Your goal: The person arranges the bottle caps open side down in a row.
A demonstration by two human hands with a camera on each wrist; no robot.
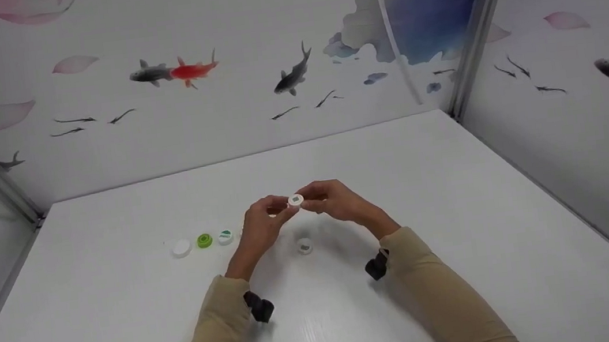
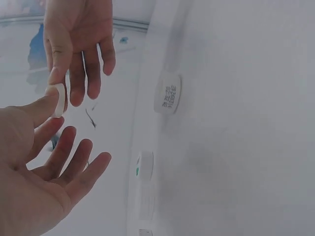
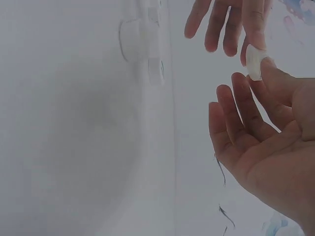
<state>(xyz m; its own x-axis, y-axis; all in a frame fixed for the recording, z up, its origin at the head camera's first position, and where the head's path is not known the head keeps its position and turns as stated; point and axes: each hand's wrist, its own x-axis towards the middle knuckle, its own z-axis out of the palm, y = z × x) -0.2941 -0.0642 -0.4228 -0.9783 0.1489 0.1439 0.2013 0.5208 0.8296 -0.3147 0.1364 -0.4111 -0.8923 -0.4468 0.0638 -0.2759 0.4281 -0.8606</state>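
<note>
A small round white bottle cap with a dark square mark on its top is held up above the table between both hands. My left hand pinches one edge of it between thumb and index finger. From the opposite side, my right hand pinches the other edge in the same way. Both wrist views show the cap edge-on between the thumbs and index fingers, the other fingers spread loosely. Below the hands, a second white cap lies on the table, with dark printed characters on its side in the left wrist view.
Left of the hands, a row on the white table has a plain white cap, a green cap and a white cap with a green mark. Patterned wall panels enclose the table's back and sides.
</note>
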